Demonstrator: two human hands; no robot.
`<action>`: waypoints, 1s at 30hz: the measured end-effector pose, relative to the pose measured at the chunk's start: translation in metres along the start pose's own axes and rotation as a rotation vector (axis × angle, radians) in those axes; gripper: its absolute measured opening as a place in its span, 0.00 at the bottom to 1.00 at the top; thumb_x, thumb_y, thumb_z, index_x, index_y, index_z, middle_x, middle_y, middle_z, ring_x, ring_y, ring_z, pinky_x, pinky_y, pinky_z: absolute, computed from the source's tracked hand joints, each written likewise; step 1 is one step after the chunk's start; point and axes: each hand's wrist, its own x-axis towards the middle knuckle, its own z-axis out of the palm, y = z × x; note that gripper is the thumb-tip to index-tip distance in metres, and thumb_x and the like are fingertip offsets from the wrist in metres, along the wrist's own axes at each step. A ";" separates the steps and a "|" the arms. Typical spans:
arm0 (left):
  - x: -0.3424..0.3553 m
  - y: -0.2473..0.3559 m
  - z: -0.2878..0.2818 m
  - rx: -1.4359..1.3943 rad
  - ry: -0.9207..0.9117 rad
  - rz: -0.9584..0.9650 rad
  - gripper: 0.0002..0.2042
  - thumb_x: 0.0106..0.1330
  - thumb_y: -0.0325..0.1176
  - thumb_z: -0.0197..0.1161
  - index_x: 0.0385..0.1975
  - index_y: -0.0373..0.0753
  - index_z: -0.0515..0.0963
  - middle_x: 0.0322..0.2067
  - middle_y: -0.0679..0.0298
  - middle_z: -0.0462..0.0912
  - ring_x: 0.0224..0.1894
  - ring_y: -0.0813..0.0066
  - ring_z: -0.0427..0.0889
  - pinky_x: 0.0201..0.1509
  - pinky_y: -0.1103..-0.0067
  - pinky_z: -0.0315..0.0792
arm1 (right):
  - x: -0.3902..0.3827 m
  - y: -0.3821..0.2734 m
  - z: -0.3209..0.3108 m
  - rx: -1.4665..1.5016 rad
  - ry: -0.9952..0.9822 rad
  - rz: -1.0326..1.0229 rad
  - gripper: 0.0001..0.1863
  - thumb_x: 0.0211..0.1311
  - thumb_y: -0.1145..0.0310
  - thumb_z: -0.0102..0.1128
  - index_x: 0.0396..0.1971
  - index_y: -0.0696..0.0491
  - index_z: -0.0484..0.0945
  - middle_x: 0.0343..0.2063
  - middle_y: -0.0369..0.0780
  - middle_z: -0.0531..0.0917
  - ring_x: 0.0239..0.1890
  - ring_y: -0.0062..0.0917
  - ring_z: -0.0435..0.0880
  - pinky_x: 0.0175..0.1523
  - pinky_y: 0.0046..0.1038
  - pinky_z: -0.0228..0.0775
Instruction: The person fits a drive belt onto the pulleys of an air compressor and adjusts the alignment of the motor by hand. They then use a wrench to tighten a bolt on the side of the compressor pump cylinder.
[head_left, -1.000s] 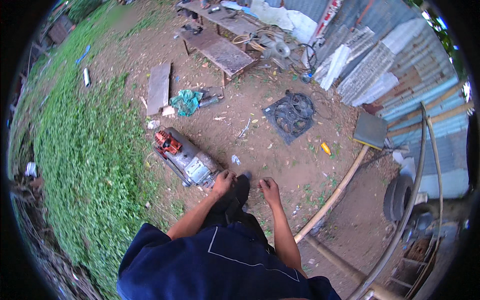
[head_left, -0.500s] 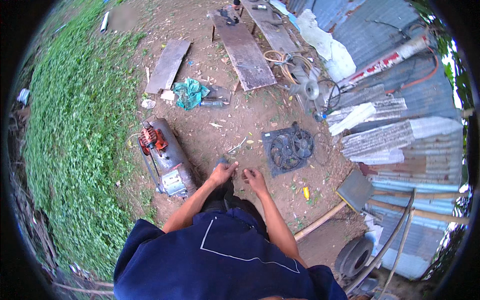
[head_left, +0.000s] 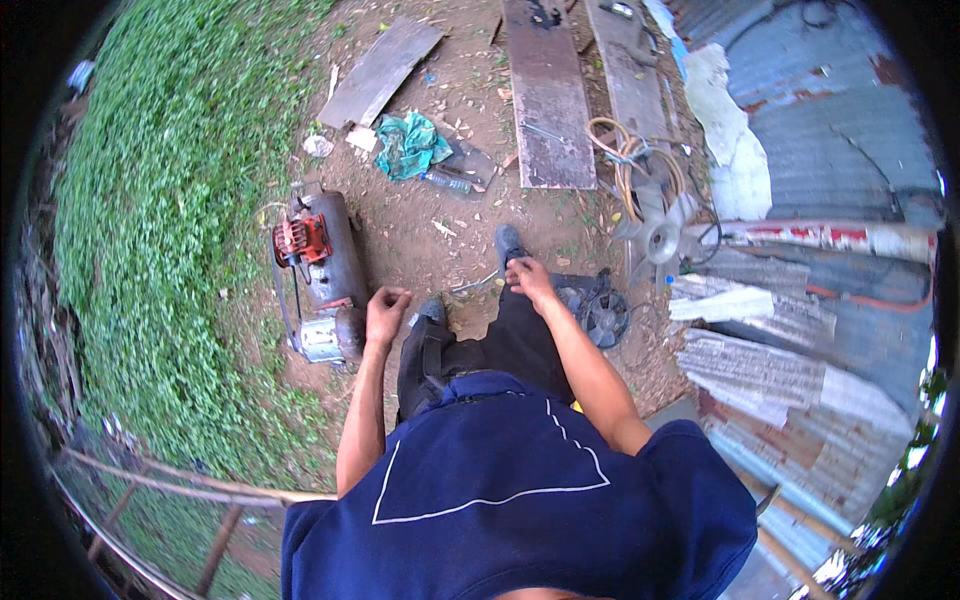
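Note:
My left hand (head_left: 387, 314) is held in front of me, to the right of the air compressor (head_left: 330, 260) with its red pump head and grey tank. Its fingers are curled together, and whatever they may hold is too small to see. Farther forward, my right hand (head_left: 530, 281) is closed in a pinch above my stretched-out right leg. Any object in it cannot be made out. Neither hand touches anything around it. A black radiator fan unit (head_left: 603, 312) lies on the ground beyond my right forearm, partly hidden by my leg and arm.
Dirty boards (head_left: 552, 125) stand ahead. A green cloth (head_left: 410, 146) and a plastic bottle (head_left: 447, 179) lie before them. A coiled hose (head_left: 625, 170) and a metal fan-like part (head_left: 662, 240) sit to the right, beside corrugated sheets (head_left: 790, 390). Grass (head_left: 170, 250) spreads left; wooden poles (head_left: 200, 487) lie behind.
My hands have moved apart, the left toward the compressor, the right forward and rightward. My right foot now shows ahead, and my leg covers part of the fan unit. The view has turned.

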 end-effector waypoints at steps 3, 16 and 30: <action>-0.004 0.004 0.010 -0.125 0.221 -0.177 0.09 0.62 0.35 0.68 0.31 0.36 0.78 0.25 0.70 0.78 0.27 0.85 0.73 0.31 0.85 0.67 | 0.079 -0.013 -0.038 -0.101 0.025 0.024 0.14 0.66 0.58 0.55 0.40 0.55 0.78 0.29 0.34 0.83 0.29 0.17 0.80 0.32 0.24 0.73; -0.009 -0.046 0.258 -0.181 0.401 -0.563 0.12 0.67 0.38 0.63 0.36 0.34 0.78 0.27 0.70 0.79 0.29 0.85 0.74 0.33 0.84 0.69 | 0.394 0.047 -0.192 -0.812 0.245 -0.159 0.12 0.56 0.61 0.62 0.34 0.52 0.82 0.34 0.46 0.84 0.40 0.41 0.83 0.46 0.39 0.73; 0.030 -0.096 0.363 -0.308 0.285 -0.734 0.11 0.68 0.36 0.61 0.40 0.33 0.77 0.31 0.67 0.81 0.33 0.83 0.77 0.39 0.84 0.71 | 0.460 0.049 -0.165 -0.949 0.322 -0.573 0.08 0.54 0.78 0.60 0.35 0.56 0.75 0.33 0.46 0.78 0.39 0.45 0.77 0.43 0.42 0.68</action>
